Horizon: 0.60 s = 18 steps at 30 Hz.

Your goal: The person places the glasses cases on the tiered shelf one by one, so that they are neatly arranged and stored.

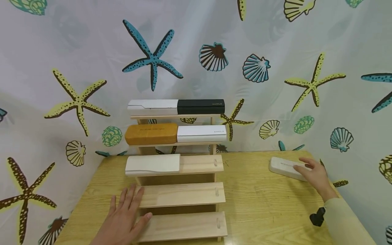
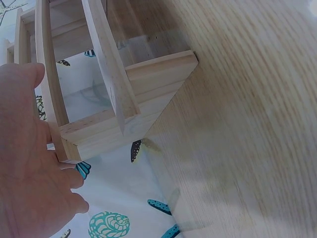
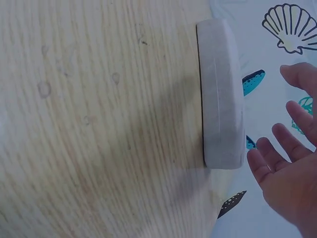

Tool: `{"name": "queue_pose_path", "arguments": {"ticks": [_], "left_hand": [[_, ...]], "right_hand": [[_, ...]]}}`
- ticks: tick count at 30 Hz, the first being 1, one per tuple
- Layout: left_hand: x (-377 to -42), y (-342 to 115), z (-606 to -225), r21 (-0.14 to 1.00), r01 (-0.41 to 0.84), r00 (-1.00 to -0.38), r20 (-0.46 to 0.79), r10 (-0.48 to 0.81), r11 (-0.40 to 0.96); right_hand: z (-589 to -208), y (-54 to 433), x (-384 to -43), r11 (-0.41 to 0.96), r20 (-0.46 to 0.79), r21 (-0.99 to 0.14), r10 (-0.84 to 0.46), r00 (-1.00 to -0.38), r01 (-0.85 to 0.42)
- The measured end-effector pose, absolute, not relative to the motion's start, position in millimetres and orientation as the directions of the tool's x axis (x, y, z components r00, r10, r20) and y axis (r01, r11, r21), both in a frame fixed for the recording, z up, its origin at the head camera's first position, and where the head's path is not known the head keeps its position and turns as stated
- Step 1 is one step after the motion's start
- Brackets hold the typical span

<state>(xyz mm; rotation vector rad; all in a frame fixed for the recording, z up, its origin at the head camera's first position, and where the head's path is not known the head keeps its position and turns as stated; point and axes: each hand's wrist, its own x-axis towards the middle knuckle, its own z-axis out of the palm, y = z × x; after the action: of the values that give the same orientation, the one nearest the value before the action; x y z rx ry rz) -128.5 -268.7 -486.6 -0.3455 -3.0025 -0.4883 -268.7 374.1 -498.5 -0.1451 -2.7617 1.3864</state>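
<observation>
A pale, light-grey glasses case [image 1: 283,165] lies on the table at the far right, at an angle. My right hand [image 1: 316,178] hovers over its right end with the fingers spread. In the right wrist view, a gap shows between that hand [image 3: 292,173] and the case [image 3: 220,94]. My left hand [image 1: 122,217] rests against the left end of a stepped wooden rack [image 1: 196,195], fingers nearly straight at one of the lower tiers. The left wrist view has this hand [image 2: 27,158] beside the rack's slats [image 2: 106,64].
The upper tiers bear a white case [image 1: 153,107], a black case [image 1: 200,107], an orange-brown case [image 1: 151,134], another white case [image 1: 201,134] and a white flap-fronted case [image 1: 153,164]. A small black object [image 1: 317,217] shows at the right sleeve. A patterned curtain [image 1: 190,30] surrounds the table [image 1: 251,204].
</observation>
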Motion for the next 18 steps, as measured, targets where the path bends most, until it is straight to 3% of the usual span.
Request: {"name": "queue_pose_path", "arguments": {"ticks": [18], "left_hand": [[-126.4,-269.5,-483.9,0.311,0.259,-0.965,0.133,0.228,0.915]], "right_hand": [[-513.6,384.8,-274.6,0.672,-0.051,-0.728,0.145,-0.988,0.136]]}}
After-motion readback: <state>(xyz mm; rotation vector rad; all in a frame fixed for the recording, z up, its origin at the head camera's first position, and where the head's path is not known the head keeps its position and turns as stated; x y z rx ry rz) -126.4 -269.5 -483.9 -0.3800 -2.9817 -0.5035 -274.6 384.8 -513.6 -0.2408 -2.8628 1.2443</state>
